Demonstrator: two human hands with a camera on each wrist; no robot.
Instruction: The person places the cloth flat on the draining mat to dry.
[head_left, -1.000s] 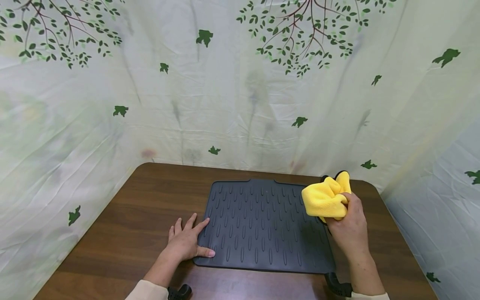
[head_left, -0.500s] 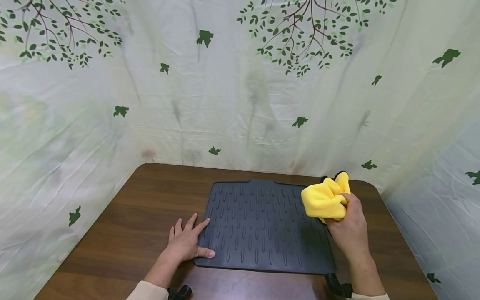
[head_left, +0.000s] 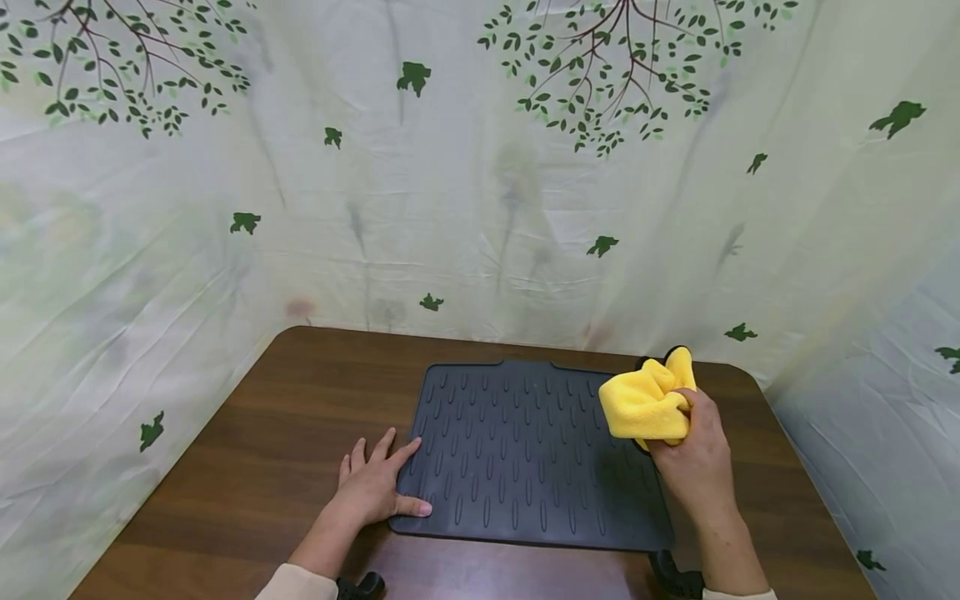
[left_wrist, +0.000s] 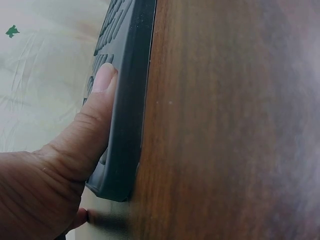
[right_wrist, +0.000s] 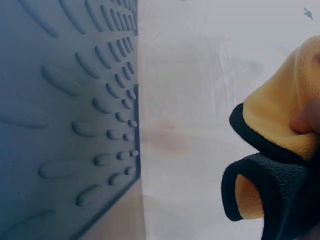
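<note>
A: So how are we holding up?

B: Mat (head_left: 525,458)'s flat on the table (head_left: 300,400). Our left hand (head_left: 367,493) is spread out, thumb (left_wrist: 102,95) down on the mat's near left corner. Our right hand (head_left: 693,460) is pinching a bunched cloth (head_left: 641,408), looks like above the mat's right side.

A: Tips?

B: We'd press that thumb firmly so nothing skates, and tuck in the cloth's loose flaps (right_wrist: 282,172). They could probably catch on the ridges (right_wrist: 59,80).
</note>
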